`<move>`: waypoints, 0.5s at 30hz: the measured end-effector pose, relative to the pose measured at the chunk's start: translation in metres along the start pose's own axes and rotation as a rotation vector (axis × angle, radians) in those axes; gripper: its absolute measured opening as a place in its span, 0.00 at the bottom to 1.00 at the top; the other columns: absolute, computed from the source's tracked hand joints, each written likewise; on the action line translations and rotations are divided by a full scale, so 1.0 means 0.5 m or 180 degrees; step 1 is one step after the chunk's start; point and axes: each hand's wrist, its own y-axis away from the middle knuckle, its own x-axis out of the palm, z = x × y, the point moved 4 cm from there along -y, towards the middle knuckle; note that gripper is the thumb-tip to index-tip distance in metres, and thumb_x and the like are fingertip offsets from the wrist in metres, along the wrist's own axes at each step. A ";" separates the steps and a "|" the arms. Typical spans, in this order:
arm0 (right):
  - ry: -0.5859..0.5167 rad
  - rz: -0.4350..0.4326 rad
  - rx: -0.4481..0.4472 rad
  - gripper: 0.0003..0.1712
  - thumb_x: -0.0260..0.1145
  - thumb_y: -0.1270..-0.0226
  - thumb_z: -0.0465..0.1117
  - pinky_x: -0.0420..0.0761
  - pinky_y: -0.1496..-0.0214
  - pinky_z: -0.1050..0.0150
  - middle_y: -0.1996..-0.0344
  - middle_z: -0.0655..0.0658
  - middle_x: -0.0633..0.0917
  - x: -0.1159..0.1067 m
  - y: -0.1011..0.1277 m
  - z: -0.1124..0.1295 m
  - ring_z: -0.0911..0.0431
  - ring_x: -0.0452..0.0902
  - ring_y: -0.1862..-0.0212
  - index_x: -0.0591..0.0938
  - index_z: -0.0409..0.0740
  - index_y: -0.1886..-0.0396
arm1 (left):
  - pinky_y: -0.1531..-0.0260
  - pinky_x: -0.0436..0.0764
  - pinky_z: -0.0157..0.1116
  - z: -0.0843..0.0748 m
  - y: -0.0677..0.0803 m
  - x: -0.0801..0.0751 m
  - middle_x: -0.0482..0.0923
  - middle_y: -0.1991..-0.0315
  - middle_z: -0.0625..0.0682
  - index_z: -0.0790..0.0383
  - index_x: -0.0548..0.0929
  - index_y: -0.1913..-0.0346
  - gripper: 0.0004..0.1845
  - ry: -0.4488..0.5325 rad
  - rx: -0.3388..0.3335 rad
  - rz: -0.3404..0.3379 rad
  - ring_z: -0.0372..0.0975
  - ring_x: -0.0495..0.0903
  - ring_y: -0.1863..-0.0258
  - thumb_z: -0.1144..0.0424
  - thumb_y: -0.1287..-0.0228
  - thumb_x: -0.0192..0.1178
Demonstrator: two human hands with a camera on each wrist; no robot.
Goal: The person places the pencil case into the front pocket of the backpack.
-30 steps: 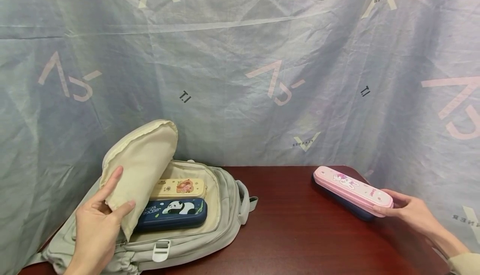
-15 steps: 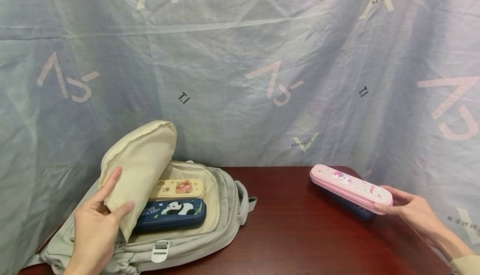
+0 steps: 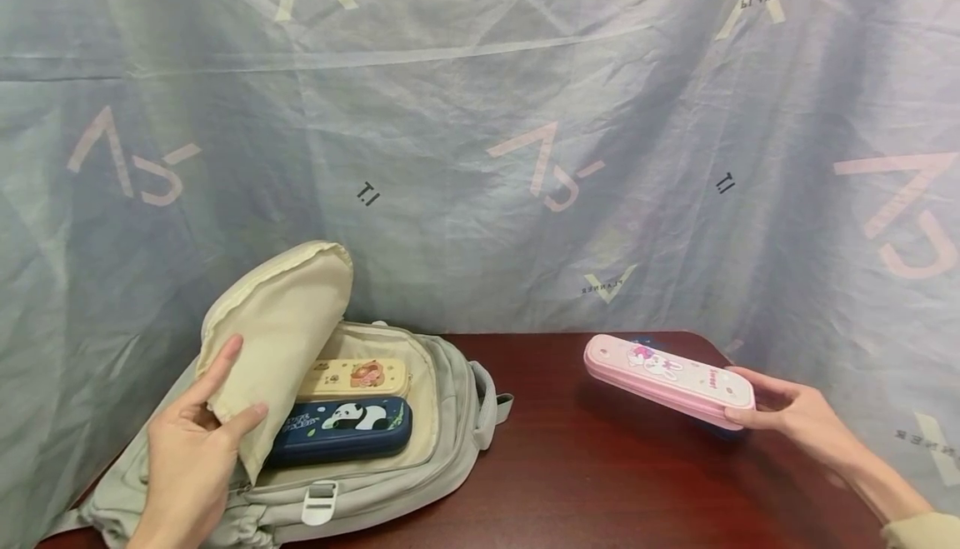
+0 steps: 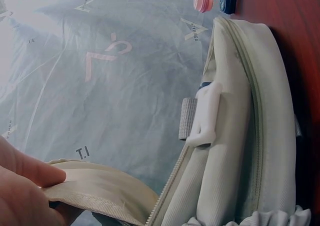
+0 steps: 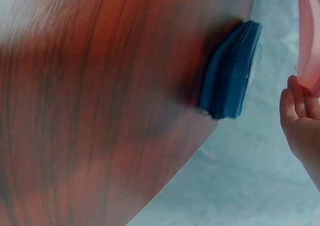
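My left hand (image 3: 191, 449) pinches the raised cream-lined flap (image 3: 292, 324) of a grey-green backpack (image 3: 453, 416), thumb on the lining. In the backpack's pocket lie a yellow pencil case (image 3: 363, 374) with a bear-like print and a navy panda pencil case (image 3: 352, 428), both partly covered by the flap. At the right, my right hand (image 3: 795, 411) grips one end of a pink bunny pencil case (image 3: 663, 374), held above the table. A dark blue pencil case (image 5: 232, 73) rests on the table below it, mostly hidden in the head view.
The dark red wooden table (image 3: 555, 457) spans between the backpack and the right-hand cases. Behind it hangs a grey-blue printed cloth (image 3: 450, 116). A white buckle (image 3: 320, 501) is on the backpack's near side.
My right hand has lifted the pink pencil case off the dark blue one and carried it leftward. The left hand and flap stay nearly still.
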 end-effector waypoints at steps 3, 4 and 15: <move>-0.0007 0.0051 -0.0046 0.41 0.77 0.31 0.43 0.78 0.53 0.73 0.46 0.52 0.89 0.014 0.001 0.015 0.68 0.81 0.48 0.73 0.44 0.21 | 0.49 0.75 0.17 0.000 0.000 0.000 0.58 0.18 0.46 0.51 0.76 0.24 0.48 -0.0014 0.0009 0.0005 0.37 0.59 0.23 0.94 0.44 0.59; -0.0010 0.0075 -0.0051 0.41 0.77 0.32 0.43 0.77 0.53 0.73 0.46 0.52 0.89 0.019 0.002 0.019 0.68 0.81 0.48 0.73 0.45 0.21 | 0.50 0.75 0.17 0.000 0.000 0.001 0.58 0.18 0.47 0.51 0.76 0.24 0.48 -0.0007 0.0005 0.0006 0.37 0.60 0.23 0.94 0.44 0.59; -0.0183 0.0210 -0.0113 0.41 0.78 0.34 0.40 0.80 0.54 0.69 0.47 0.41 0.89 0.085 -0.001 0.068 0.60 0.85 0.52 0.74 0.37 0.24 | 0.45 0.75 0.20 -0.002 0.001 0.004 0.62 0.19 0.46 0.54 0.77 0.25 0.47 0.0061 0.0090 -0.0020 0.36 0.60 0.23 0.95 0.46 0.58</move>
